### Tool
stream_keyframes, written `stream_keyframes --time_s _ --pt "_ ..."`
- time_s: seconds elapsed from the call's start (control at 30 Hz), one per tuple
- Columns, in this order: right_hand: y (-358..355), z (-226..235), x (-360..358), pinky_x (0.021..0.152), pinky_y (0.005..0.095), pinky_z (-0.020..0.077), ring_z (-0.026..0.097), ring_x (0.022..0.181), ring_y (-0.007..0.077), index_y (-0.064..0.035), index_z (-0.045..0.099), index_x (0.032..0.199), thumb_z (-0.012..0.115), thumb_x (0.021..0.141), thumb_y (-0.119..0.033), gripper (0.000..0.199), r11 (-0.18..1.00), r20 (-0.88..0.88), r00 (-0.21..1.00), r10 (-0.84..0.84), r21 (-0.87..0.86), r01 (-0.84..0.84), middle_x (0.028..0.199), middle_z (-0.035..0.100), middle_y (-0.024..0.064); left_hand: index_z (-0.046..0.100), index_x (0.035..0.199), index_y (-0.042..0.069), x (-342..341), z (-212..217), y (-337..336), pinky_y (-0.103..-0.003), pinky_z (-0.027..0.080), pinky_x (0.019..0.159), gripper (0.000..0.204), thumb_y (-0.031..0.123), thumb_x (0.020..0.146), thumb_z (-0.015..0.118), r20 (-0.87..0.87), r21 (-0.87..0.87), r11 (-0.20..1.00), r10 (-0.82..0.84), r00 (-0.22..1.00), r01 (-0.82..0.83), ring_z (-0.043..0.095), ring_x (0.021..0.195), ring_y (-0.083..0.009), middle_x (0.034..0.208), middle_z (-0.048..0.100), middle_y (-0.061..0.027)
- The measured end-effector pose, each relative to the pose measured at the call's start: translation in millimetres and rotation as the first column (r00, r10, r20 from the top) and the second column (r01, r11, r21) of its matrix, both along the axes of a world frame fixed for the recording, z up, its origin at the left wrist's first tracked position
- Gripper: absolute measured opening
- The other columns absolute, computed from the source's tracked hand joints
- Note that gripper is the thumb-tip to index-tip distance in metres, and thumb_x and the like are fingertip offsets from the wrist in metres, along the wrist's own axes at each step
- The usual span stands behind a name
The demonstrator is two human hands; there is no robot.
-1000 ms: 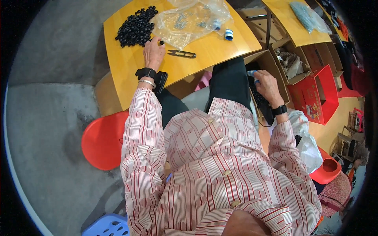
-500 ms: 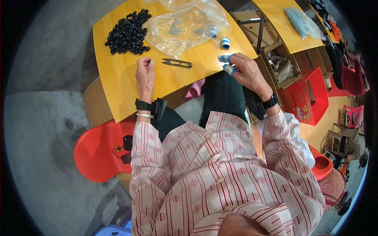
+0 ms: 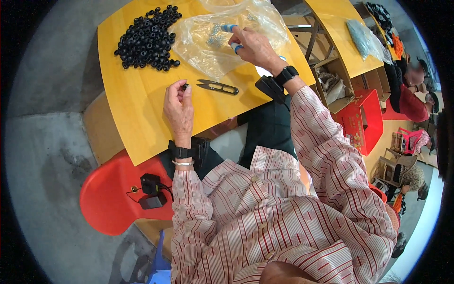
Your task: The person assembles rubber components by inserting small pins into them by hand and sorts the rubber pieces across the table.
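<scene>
My left hand [image 3: 178, 113] is closed above the yellow table [image 3: 130, 104], pinching a small black ring-like piece [image 3: 184, 87] between thumb and fingers. Beyond it lies a loose pile of similar black pieces [image 3: 147, 42]. My right hand [image 3: 257, 47] reaches over a clear plastic bag [image 3: 194, 45] that lies spread on the table. Blue-and-white tape wraps its thumb and a finger, which stand apart near small silvery bits [image 3: 216, 37] on the bag. Between the hands rests a pair of dark thread snips [image 3: 217, 86].
A red stool [image 3: 109, 199] with a black device [image 3: 151, 184] on it stands at my left. To the right are an open cardboard box [image 3: 333, 85], a red box [image 3: 362, 123] and another yellow table [image 3: 331, 28] bearing a bag. People sit farther right.
My right hand has moved from the table's near right edge forward and left over the plastic bag. My left hand keeps the black piece, now showing more plainly. The view has shifted slightly.
</scene>
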State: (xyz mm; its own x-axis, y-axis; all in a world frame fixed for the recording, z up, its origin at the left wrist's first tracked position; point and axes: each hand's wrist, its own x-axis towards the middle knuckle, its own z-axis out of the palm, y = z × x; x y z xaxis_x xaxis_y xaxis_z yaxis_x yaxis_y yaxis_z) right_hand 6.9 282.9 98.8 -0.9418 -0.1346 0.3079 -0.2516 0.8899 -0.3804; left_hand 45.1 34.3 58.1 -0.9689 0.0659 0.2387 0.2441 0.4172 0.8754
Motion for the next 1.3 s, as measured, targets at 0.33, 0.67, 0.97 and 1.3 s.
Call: stream_keyframes --time_s 0.33,0.67,0.97,1.3 --pt "-6 -8 -16 0.074 0.0398 0.0483 0.058 0.088 0.0323 -0.0021 0.048 0.094 0.058 0.076 -0.003 0.021 0.995 0.082 0.995 -0.062 0.087 0.055 0.089 0.063 0.0133 0.059 0.101 0.003 -3 16 4 -0.028 0.045 0.063 0.019 0.013 0.085 0.059 0.085 -0.025 1.000 -0.012 0.996 0.014 0.052 0.067 -0.0156 0.082 0.055 -0.0063" --pt "-9 -17 -20 0.075 0.0397 0.0484 0.058 0.089 0.0324 -0.0019 0.050 0.092 0.059 0.075 -0.004 0.019 0.998 0.057 0.997 -0.053 0.036 0.051 0.090 0.063 0.0142 0.059 0.100 0.003 -3 11 4 -0.028 0.045 0.062 0.019 0.012 0.084 0.059 0.099 -0.041 0.999 -0.014 0.995 0.018 0.052 0.066 -0.0156 0.082 0.054 -0.0063" --pt "-6 -17 -9 0.072 0.0366 0.0498 0.059 0.087 0.0291 -0.0026 0.051 0.090 0.062 0.073 -0.001 0.020 0.998 0.007 0.999 -0.046 0.033 0.046 0.088 0.061 0.0122 0.060 0.100 0.003 -6 7 4 -0.027 0.045 0.062 0.019 0.013 0.084 0.060 0.097 -0.044 0.999 0.003 0.995 0.002 0.051 0.065 -0.0144 0.080 0.055 -0.0051" --pt "-5 -4 10 0.069 0.0344 0.0522 0.060 0.083 0.0283 -0.0041 0.048 0.093 0.060 0.071 0.005 0.027 0.998 -0.143 0.989 0.026 -0.049 -0.033 0.089 0.060 0.0104 0.061 0.100 0.002 -6 4 4 -0.026 0.045 0.064 0.021 0.016 0.084 0.062 0.143 0.092 0.996 0.007 0.990 -0.020 0.051 0.066 -0.0124 0.081 0.057 -0.0040"
